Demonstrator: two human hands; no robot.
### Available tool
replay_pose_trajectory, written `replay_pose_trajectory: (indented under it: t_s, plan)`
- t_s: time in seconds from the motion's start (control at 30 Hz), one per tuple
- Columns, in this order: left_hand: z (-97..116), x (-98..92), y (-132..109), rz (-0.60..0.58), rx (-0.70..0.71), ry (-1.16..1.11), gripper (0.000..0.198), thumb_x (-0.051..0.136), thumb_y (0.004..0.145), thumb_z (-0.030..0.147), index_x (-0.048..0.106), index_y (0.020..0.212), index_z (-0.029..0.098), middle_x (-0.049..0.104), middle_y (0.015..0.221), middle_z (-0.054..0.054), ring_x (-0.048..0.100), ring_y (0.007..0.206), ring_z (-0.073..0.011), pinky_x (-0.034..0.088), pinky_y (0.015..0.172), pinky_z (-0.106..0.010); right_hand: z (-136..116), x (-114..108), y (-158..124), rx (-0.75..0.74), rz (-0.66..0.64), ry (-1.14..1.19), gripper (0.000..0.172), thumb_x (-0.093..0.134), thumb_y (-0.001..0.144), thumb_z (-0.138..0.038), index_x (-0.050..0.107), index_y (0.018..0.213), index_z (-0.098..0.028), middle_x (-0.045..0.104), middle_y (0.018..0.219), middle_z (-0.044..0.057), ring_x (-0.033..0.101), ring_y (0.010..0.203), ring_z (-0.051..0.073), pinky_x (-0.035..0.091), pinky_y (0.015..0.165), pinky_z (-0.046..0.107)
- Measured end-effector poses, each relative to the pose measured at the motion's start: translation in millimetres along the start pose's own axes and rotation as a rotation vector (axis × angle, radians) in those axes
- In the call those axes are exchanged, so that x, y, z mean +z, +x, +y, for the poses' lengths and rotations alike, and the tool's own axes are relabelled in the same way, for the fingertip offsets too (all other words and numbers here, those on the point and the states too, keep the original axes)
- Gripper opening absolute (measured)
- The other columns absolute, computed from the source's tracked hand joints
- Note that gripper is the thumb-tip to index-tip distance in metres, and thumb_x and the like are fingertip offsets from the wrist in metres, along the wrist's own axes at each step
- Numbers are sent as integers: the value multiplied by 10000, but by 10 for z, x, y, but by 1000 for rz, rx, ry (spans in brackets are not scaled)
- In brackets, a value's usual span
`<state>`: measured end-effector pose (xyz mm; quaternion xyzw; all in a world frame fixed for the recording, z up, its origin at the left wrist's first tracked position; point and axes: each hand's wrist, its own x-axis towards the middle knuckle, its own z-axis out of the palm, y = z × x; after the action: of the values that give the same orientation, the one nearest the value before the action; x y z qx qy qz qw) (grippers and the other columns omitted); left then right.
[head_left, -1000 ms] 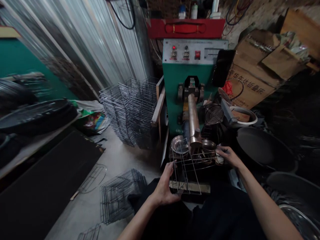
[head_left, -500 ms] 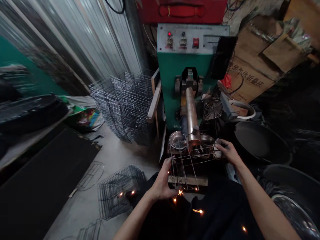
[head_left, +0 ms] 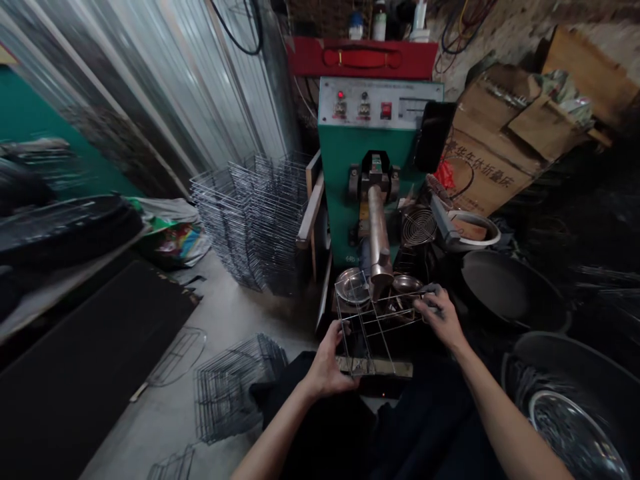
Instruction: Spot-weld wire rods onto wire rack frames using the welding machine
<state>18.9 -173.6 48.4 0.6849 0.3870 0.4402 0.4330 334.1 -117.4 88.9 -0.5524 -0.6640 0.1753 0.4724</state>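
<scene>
A thin wire rack is held tilted below the metal arm of the green welding machine. My left hand is closed on the rack's near left side, thumb low and fingers by the upper wire. At the rack's right end, my right hand pinches the wires with bent fingers. The arm's tip hangs over the rack's far part; whether they touch I cannot tell. Behind the wires sit two shallow metal dishes, the left dish and the right dish.
Stacked wire baskets stand left of the machine. Another pile of wire frames lies on the floor beside my left leg. Dark round pans and a silver bowl are at the right. A cardboard box leans behind them.
The orange sparks around my hands and lap have gone, apart from a tiny red dot. My right hand has shifted slightly left with the rack. The view has tilted up.
</scene>
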Motion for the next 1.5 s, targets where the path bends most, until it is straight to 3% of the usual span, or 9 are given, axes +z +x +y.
replay_pose_trajectory:
  t_s: [0.63,1.3,1.4,1.5]
  plan:
    - [-162,-164,272,-24,97,17,991,820,590,221,358,1466,210,547,1325,-109,591,1237,-318,493,1149,-532,168,161,335,-60,-32,24,522,751,828,-655,599,592,-215,535,757,28,502,751,205,407,687,323]
    - [-96,-240,451,-41,98,49,848,801,597,240,439,1363,205,568,1261,-94,626,1162,-301,544,1093,-525,184,200,419,-29,-7,15,537,767,800,-655,556,571,-218,523,736,24,499,750,208,400,675,329]
    - [-14,-232,429,-46,83,49,864,799,606,237,424,1383,204,572,1272,-98,626,1176,-303,536,1100,-525,195,163,405,20,-13,86,518,739,828,-646,575,601,-210,559,761,30,529,764,204,428,706,327]
    - [96,-197,222,-25,23,32,920,801,576,232,399,1402,209,561,1291,-105,617,1197,-318,518,1115,-552,253,40,232,112,55,196,435,652,910,-621,624,773,-209,641,852,41,602,833,215,476,762,324]
